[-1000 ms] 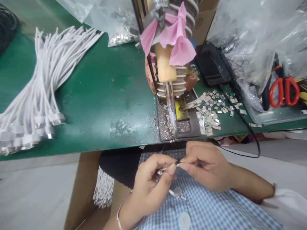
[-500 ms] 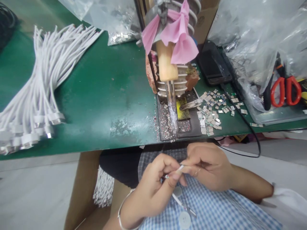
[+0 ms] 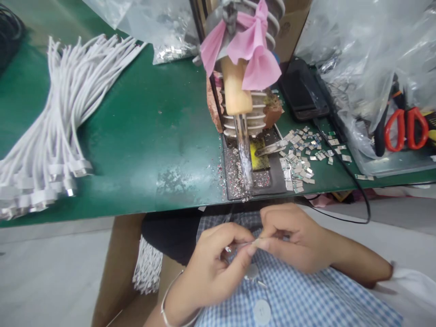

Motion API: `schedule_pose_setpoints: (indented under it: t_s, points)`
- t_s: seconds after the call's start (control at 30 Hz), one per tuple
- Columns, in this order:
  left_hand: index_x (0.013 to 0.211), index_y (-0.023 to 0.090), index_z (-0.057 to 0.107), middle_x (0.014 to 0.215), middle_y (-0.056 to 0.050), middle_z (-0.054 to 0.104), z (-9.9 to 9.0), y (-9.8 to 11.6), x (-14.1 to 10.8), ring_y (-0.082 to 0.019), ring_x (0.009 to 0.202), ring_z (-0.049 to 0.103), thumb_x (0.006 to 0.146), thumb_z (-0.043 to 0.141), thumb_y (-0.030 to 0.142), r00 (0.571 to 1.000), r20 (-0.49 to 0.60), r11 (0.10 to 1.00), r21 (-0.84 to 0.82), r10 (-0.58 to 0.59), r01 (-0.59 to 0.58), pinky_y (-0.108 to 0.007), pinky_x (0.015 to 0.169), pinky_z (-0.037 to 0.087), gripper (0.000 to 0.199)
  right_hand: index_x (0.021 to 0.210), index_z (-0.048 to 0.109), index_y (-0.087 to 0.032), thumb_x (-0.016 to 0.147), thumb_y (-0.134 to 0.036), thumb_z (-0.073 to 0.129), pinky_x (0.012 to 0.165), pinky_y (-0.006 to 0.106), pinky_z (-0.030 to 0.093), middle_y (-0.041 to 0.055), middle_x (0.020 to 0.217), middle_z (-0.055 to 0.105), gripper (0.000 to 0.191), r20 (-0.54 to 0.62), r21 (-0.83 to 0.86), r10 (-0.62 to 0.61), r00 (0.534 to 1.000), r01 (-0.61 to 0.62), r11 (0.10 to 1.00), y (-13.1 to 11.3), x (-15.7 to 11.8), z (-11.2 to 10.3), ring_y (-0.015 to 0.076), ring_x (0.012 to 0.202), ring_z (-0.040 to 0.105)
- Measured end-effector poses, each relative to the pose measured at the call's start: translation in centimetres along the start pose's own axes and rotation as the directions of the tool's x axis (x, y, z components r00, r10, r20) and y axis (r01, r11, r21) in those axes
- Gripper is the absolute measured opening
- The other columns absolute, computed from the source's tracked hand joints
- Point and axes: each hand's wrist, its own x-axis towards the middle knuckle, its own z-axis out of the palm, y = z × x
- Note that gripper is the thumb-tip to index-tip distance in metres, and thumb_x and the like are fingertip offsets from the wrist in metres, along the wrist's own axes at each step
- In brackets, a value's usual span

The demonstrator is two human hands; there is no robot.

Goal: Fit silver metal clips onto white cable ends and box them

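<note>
Low over the checked cloth on my lap, my left hand (image 3: 218, 263) is closed around a thin white cable (image 3: 243, 245). The thumb and fingers of my right hand (image 3: 296, 238) pinch at the cable's end, and the fingertips of both hands meet there. A small light-coloured end hangs below my left fingers. Most of the cable is hidden by the hands. Just beyond them, at the table edge, a soldering iron (image 3: 238, 88) with a wooden handle points down over a dark tray (image 3: 233, 175) strewn with solder bits.
A bundle of white USB cables (image 3: 68, 109) lies on the green table (image 3: 136, 150) at left. Small circuit boards (image 3: 301, 154), a phone (image 3: 303, 91) and red-handled scissors (image 3: 395, 131) lie at right. A cardboard box (image 3: 117, 263) with more cables (image 3: 148, 265) stands below.
My hands have drawn closer at the fingertips, and the right has shifted slightly left. The cable end seen between them is now mostly covered, and the dangling part shows less.
</note>
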Motion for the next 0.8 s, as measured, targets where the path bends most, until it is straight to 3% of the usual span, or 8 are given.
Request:
schedule_pose_setpoints:
  t_s: [0.23,0.4,0.5,0.63,0.7,0.8]
  points:
    - [0.088,0.019,0.067,0.060,0.002,0.065,0.2,0.0,0.1,-0.008,0.046,0.052,0.082,0.066,0.011,0.987,-0.156,0.999,-0.038,0.025,-0.032,-0.018,0.042,0.037,0.010,0.068,0.050,-0.019,0.088,-0.017,0.055,0.048,0.020,0.032,-0.0056,0.059,0.043,0.020,-0.088,0.036,0.031,0.996,-0.028,0.999,-0.1,-0.4,-0.5,0.0074,0.051,0.040]
    - [0.076,0.019,0.064,0.055,0.002,0.059,0.2,0.4,0.0,-0.010,0.047,0.050,0.085,0.062,0.016,0.964,-0.243,0.992,-0.094,-0.105,0.084,-0.020,0.045,0.040,0.009,0.074,0.055,-0.022,0.088,-0.035,0.059,0.051,0.029,0.035,-0.0015,0.062,0.044,0.020,-0.194,0.163,0.061,0.979,-0.029,0.986,-1.7,-2.0,-3.2,0.0137,0.057,0.042]
    - [0.075,0.019,0.061,0.056,0.003,0.053,0.5,0.3,0.0,-0.008,0.047,0.045,0.086,0.060,0.018,0.960,-0.240,0.980,-0.166,-0.145,0.107,-0.018,0.043,0.037,0.011,0.080,0.062,-0.022,0.090,-0.038,0.055,0.054,0.035,0.038,0.0023,0.066,0.049,0.020,-0.268,0.118,0.070,0.961,-0.039,0.992,-2.1,-3.1,-4.9,0.0181,0.061,0.047]
    - [0.075,0.020,0.059,0.056,0.005,0.048,0.7,0.2,-0.1,-0.007,0.046,0.041,0.089,0.058,0.019,0.951,-0.223,0.953,-0.259,-0.215,0.155,-0.017,0.043,0.035,0.014,0.082,0.066,-0.023,0.088,-0.015,0.055,0.056,0.036,0.040,0.0035,0.066,0.057,0.015,-0.457,-0.252,-0.108,0.883,-0.012,0.968,-1.5,-3.5,-6.5,0.0185,0.063,0.052]
    - [0.072,0.020,0.059,0.055,0.005,0.049,0.8,0.4,-0.2,-0.008,0.047,0.043,0.089,0.058,0.023,0.934,-0.231,0.939,-0.278,-0.271,0.204,-0.018,0.045,0.037,0.017,0.083,0.066,-0.023,0.085,-0.011,0.059,0.058,0.033,0.041,0.0027,0.068,0.060,0.015,-0.505,-0.484,-0.254,0.825,-0.027,0.875,-1.1,-3.6,-7.7,0.0170,0.063,0.054]
    - [0.073,0.020,0.061,0.053,0.004,0.051,1.0,0.5,-0.3,-0.009,0.047,0.045,0.089,0.060,0.032,0.893,-0.261,0.910,-0.300,-0.367,0.287,-0.018,0.046,0.039,0.020,0.079,0.064,-0.023,0.087,-0.016,0.059,0.059,0.030,0.041,0.0012,0.067,0.061,0.012,-0.621,-0.699,-0.378,0.686,-0.268,0.663,-0.7,-4.2,-10.3,0.0147,0.061,0.054]
